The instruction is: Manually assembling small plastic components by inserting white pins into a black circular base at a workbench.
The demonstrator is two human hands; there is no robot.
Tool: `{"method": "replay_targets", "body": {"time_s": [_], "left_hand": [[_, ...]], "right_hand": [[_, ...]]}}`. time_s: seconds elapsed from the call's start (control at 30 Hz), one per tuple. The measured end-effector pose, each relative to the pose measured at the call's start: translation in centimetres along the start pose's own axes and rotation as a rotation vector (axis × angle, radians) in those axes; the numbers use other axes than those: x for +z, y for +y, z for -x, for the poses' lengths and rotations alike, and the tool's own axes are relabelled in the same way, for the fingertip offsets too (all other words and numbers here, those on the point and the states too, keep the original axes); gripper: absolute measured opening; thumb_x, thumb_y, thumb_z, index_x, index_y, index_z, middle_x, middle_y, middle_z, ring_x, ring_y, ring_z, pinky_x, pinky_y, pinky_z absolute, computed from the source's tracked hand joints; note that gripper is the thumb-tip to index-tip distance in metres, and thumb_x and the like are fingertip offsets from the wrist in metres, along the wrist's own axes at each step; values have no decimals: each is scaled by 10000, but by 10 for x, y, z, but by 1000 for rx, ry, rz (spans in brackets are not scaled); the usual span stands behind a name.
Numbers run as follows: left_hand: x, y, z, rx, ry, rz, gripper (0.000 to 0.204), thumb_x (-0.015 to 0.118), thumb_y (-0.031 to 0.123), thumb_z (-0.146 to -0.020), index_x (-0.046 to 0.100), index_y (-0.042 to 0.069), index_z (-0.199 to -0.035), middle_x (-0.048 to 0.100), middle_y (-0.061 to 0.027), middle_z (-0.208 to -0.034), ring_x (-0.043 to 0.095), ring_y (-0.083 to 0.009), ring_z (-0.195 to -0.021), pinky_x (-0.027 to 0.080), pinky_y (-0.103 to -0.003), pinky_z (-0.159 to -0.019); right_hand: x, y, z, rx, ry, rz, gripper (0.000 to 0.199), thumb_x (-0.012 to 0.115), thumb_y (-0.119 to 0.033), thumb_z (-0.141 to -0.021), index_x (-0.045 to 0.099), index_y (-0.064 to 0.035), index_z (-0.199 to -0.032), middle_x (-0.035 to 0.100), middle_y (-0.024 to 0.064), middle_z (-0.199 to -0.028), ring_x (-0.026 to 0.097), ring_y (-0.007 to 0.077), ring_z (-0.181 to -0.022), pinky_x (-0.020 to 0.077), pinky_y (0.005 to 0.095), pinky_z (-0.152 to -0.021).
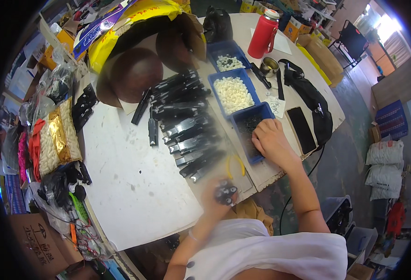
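Note:
My left hand [216,199], smeared by motion near the table's front edge, is closed round a bundle of black plastic pieces [226,192] with pale round ends. My right hand [271,141] reaches into the nearest blue bin [249,113], which holds small black parts [249,127]. Its fingers are curled together, and whatever they pinch is hidden. Just beyond my left hand lie yellow-handled pliers [235,167]. A long pile of black plastic pieces with shiny metal strips [184,126] spreads across the middle of the table, its near right side blurred.
Two more blue bins with white pieces [233,94] line up behind. Farther right are a red thermos [263,36], a metal cup [270,68], a phone [301,129] and a black pouch [308,95]. A large yellow bag [135,23] stands at the back; bagged goods [56,140] crowd the left.

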State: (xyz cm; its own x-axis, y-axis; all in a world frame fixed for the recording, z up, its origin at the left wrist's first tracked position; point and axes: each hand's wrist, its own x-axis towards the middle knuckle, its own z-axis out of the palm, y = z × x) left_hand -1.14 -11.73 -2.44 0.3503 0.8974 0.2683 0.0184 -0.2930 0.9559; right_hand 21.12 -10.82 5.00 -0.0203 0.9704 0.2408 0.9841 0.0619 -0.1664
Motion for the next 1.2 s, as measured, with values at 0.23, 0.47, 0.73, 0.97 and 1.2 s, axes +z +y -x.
{"method": "replay_targets", "body": {"time_s": [0.23,0.47,0.73,0.97,1.2], "left_hand": [[-1,3,-1,-39,-71,38,379,738,127,-662,537,71,-979,578,-70,-836,584,-200,-746,473,-311,-662],[-4,19,-11,73,-130,72,349,701,129,-706,519,51,-994,578,-76,-871,583,-187,-775,480,-309,-683],[-6,20,-11,74,-141,29,409,713,155,-704,513,46,-1044,585,-82,-906,588,-193,-804,483,-309,-707],[-6,17,-9,37,-176,85,442,731,178,-691,511,40,-1049,577,-88,-928,581,-204,-826,478,-318,-727],[-5,13,-6,43,-148,41,438,726,200,-695,512,41,-1043,554,-96,-920,566,-218,-813,476,-325,-723]], "right_hand": [[-47,-59,-10,-416,-58,-475,106,585,-139,-768,515,-77,-818,505,69,-884,451,278,-972,299,416,-906],[-63,-82,-21,-580,-189,-151,129,537,-111,-751,523,-71,-873,500,50,-908,471,206,-985,280,416,-974],[-66,-86,-21,-606,-278,58,124,508,-127,-737,507,-70,-847,498,53,-886,479,198,-988,273,424,-982],[-53,-78,-9,-642,-107,-52,208,532,-111,-716,563,-76,-919,519,31,-923,483,184,-983,328,406,-958],[-39,-57,12,-611,-15,-167,383,584,-119,-666,567,-98,-1049,533,33,-970,470,199,-1010,379,375,-918]]}}
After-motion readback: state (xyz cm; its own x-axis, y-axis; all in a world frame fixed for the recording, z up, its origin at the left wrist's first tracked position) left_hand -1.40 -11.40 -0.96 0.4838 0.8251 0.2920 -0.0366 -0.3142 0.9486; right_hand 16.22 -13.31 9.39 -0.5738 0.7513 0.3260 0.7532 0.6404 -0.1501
